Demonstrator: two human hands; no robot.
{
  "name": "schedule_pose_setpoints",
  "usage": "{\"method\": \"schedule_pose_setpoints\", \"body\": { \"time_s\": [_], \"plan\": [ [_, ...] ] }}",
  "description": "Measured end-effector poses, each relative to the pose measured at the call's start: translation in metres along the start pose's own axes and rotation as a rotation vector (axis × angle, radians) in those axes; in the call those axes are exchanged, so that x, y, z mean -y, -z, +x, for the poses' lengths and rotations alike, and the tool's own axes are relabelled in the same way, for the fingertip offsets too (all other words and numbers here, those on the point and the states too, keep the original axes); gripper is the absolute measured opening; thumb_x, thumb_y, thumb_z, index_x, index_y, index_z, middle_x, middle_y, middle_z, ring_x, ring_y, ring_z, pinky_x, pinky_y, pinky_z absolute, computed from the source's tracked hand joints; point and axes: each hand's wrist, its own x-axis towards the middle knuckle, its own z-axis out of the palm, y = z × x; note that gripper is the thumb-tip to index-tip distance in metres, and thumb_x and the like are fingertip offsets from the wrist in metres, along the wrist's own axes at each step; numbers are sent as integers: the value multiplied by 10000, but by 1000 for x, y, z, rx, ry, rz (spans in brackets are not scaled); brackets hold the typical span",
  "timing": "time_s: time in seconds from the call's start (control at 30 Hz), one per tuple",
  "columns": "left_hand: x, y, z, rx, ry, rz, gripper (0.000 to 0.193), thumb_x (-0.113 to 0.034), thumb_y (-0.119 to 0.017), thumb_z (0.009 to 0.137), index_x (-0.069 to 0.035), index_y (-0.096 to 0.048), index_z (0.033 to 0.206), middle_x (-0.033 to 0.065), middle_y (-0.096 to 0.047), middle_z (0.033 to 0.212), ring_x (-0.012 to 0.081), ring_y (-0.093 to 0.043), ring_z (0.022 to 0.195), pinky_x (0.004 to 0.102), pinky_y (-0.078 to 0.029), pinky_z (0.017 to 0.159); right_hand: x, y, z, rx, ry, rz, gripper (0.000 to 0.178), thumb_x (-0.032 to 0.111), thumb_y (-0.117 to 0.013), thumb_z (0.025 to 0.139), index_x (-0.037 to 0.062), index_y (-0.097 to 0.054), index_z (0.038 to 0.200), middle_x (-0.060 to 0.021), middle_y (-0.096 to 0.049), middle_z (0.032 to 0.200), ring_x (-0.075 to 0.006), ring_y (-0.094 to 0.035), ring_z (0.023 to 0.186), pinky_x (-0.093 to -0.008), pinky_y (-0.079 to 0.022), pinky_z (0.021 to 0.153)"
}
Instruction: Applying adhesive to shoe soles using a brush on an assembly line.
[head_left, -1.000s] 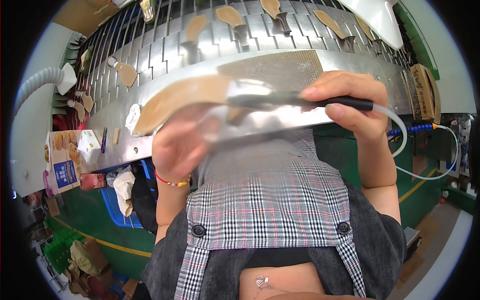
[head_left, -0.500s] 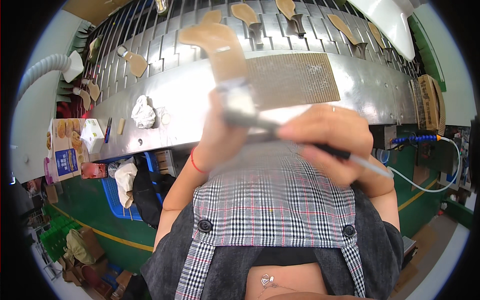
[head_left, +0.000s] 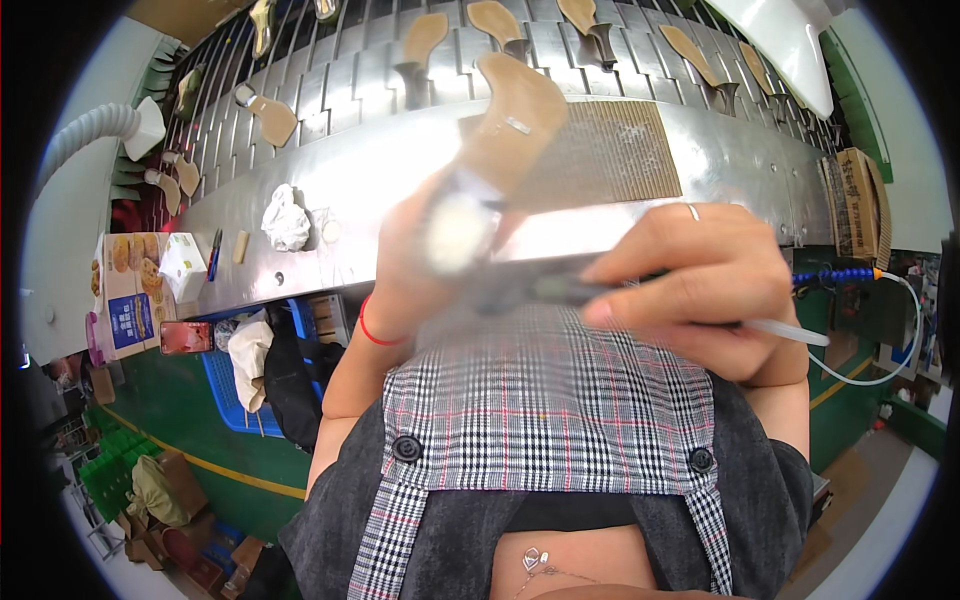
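My left hand (head_left: 405, 255), with a red band at the wrist, grips a tan shoe sole (head_left: 520, 115) by its heel end. The sole's broad toe part points up and away over the bench, and a small pale patch shows on it. A round, whitish heel end faces me, smeared by motion. My right hand (head_left: 715, 285), with a ring on one finger, is closed around a dark, slim hand tool (head_left: 570, 290) with a pale hose at its rear. The tool's front end is blurred and lies just below the heel; whether they touch I cannot tell.
Several heeled soles (head_left: 690, 55) rest on a slatted metal conveyor (head_left: 345, 70) beyond the steel bench (head_left: 230, 215). A corrugated sheet (head_left: 630, 150) lies on the bench, with crumpled white material (head_left: 286, 220) to its left. A blue basket (head_left: 235, 400) stands below; a white hose (head_left: 912, 330) hangs right.
The sole in my left hand has swung rightward, its toe turning from up-left to up-right. My right hand and the tool have shifted right. Another piece shows at the conveyor's far left.
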Motion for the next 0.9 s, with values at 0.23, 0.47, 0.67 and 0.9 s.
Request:
{"method": "schedule_pose_setpoints", "body": {
  "time_s": [0.23,0.47,0.67,0.9],
  "plan": [
    [7,16,-8,123,-1,-9,410,-54,-815,740,32,-629,1096,74,-699,937,119,-640,805,266,-505,737,5,7,-2,-23,36,-156,195,158,-662,733,60,-756,873,-166,-697,865,-262,-671,685,-328,-512,584],
    [18,20,-22,2,-112,-153,543,-50,-814,742,38,-567,1217,137,-661,1104,173,-658,948,287,-523,807,12,10,-6,25,53,-167,160,141,-668,771,65,-748,887,-163,-697,895,-267,-679,722,-324,-518,602],
    [7,29,-20,75,-35,-189,423,6,-801,729,42,-638,1118,119,-697,1042,164,-668,943,288,-530,830,10,5,-11,-90,53,-228,192,88,-687,739,74,-749,920,-150,-697,909,-263,-678,722,-333,-526,595],
    [13,40,-23,111,30,-263,538,-25,-822,687,61,-615,1176,128,-700,1057,167,-667,935,303,-525,829,5,8,-18,-102,56,-129,275,45,-703,706,65,-751,976,-153,-695,943,-250,-675,729,-313,-519,590]
  ]
}}
